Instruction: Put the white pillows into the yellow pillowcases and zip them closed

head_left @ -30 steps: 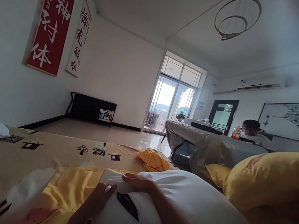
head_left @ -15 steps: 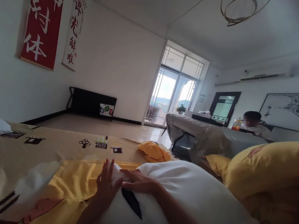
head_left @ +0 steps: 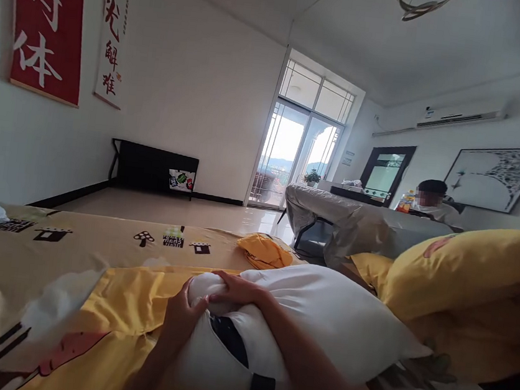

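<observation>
A plump white pillow [head_left: 331,316] lies in front of me with a dark slit [head_left: 230,339] in its near side and a small black tag [head_left: 262,388] below it. Its left end bulges between my two hands. My left hand [head_left: 183,311] grips that end from the left, fingers curled round it. From the right, my right hand [head_left: 234,292] is closed over the same end, thumb near the left thumb. Beneath and left of the pillow is a flat yellow cloth [head_left: 130,299] with a carrot print, probably a pillowcase.
A patterned beige bedsheet [head_left: 108,243] spreads under everything. Beyond the pillow lies a crumpled orange-yellow cloth [head_left: 263,250]; a stuffed yellow pillow [head_left: 471,275] rests at right. A person [head_left: 434,205] sits behind a covered table [head_left: 355,218] farther back.
My fingers, spread and resting on the pillow's left end before, have curled round it and squeezed it into a bulge. The dark slit gapes wider. The camera view has tipped slightly down.
</observation>
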`<state>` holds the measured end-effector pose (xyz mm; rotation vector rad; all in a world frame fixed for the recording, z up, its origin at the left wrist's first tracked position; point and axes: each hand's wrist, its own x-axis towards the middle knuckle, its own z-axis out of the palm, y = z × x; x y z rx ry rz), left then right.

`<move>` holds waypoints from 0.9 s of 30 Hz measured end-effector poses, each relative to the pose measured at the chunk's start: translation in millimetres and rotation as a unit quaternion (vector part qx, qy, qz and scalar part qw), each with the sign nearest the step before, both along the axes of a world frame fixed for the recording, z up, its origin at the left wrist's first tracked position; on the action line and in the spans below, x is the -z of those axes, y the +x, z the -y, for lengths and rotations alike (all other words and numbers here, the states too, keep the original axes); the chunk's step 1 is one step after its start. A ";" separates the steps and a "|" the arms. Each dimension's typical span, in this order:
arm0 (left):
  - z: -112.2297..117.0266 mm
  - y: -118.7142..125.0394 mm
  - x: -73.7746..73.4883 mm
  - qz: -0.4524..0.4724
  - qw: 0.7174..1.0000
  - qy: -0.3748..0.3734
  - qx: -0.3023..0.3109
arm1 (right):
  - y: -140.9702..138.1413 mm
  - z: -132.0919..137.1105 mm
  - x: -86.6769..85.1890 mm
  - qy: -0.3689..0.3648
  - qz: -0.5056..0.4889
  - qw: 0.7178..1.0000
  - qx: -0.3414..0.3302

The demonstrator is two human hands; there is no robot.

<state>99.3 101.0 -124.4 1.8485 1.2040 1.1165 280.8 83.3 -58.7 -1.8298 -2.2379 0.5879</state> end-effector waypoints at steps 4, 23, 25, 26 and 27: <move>1.7 0.3 3.0 -0.029 0.997 0.069 0.029 | 3.4 0.3 5.4 0.005 -0.031 0.999 -0.009; -23.1 -5.7 22.5 0.159 0.984 -0.059 0.056 | -41.3 130.2 54.2 0.337 0.285 0.896 0.058; -27.6 -12.6 19.1 0.162 0.981 -0.085 0.063 | -37.3 118.1 43.5 0.322 0.282 0.904 0.014; -29.5 -16.4 16.7 0.163 0.980 -0.095 0.071 | -35.4 111.6 34.7 0.311 0.278 0.909 -0.007; -30.9 -20.1 14.2 0.167 0.977 -0.106 0.081 | -33.6 105.2 25.4 0.301 0.272 0.914 -0.022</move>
